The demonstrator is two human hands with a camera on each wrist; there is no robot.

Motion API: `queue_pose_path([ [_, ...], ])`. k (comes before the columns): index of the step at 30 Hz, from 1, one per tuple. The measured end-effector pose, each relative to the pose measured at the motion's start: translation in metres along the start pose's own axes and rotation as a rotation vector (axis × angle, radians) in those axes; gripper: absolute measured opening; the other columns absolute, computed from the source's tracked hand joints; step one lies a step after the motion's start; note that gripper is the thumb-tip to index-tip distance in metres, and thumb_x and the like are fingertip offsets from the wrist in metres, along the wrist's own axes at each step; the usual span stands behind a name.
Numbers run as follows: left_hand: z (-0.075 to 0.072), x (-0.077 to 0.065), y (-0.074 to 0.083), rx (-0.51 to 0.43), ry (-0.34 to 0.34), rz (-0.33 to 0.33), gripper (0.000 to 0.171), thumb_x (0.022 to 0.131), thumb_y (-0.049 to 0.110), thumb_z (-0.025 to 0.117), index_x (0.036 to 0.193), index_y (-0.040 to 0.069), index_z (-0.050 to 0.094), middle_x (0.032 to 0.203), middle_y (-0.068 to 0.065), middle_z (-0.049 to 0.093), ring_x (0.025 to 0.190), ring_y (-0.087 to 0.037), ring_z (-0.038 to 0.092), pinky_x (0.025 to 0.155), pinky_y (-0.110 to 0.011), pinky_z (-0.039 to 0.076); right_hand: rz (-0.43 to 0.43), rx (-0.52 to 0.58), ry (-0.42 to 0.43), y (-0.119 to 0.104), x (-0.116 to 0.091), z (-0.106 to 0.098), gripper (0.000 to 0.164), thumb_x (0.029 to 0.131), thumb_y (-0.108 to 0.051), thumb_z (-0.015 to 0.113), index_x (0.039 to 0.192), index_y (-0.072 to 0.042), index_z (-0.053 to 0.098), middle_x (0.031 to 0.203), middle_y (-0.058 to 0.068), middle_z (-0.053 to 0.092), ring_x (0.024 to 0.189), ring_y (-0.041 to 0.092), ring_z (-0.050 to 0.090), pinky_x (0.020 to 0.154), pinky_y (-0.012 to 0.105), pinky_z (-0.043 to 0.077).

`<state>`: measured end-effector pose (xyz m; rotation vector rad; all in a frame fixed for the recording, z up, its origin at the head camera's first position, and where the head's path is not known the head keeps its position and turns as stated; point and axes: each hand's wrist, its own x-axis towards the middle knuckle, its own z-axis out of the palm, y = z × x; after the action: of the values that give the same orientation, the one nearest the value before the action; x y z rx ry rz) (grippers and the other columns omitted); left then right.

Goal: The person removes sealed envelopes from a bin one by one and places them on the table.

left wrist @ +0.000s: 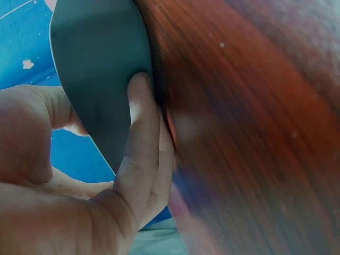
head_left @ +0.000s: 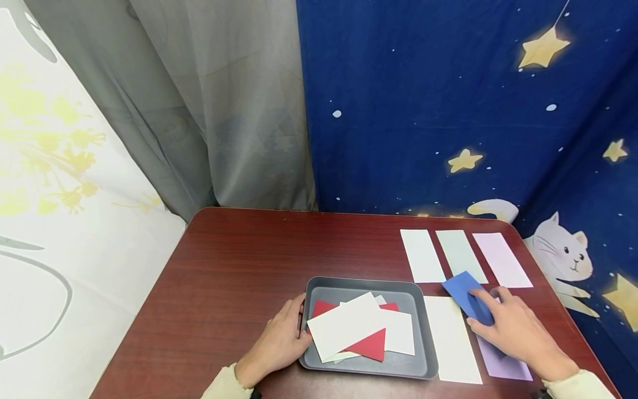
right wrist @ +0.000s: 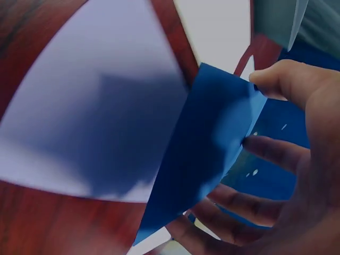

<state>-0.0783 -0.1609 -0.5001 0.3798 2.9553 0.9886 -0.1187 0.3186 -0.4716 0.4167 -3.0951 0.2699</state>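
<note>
My right hand (head_left: pixel 520 330) holds a blue card (head_left: pixel 467 296) between thumb and fingers, tilted above the table. In the right wrist view the blue card (right wrist: pixel 199 149) hangs over a purple card (right wrist: pixel 106 101), on which a shadow falls. On the left, my left hand (head_left: pixel 281 335) grips the side wall of a grey tray (head_left: pixel 428 360), thumb at the rim; the left wrist view has the fingers (left wrist: pixel 141 114) against the tray's outer wall (left wrist: pixel 98 58). Inside the tray lies a loose pile of white cards (head_left: pixel 346 324), red cards (head_left: pixel 371 344) and some pale ones partly hidden.
Behind the right hand, a white card (head_left: pixel 422 256), a pale green card (head_left: pixel 461 256) and a pink-lilac card (head_left: pixel 502 259) form a row. A cream card (head_left: pixel 452 341) lies between tray and purple card. The brown table (head_left: pixel 239 260) ends at curtains (head_left: pixel 399 111).
</note>
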Motion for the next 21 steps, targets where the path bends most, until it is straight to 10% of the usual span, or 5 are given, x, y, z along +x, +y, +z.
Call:
queue_pose_path([
  [21,0.000,0.000,0.000,-0.007,0.013,0.005,0.075,0.075,0.011,0.065,0.146,0.004,0.041,0.114,0.001,0.056,0.093,-0.011,0.056,0.074,-0.037,0.047,0.310,-0.050,-0.136,0.067,-0.030,0.006,0.084,0.085,-0.060,0.066,0.130,0.006,0.043,0.101,0.041,0.040,0.080,0.055,0.049,0.068,0.070,0.041],
])
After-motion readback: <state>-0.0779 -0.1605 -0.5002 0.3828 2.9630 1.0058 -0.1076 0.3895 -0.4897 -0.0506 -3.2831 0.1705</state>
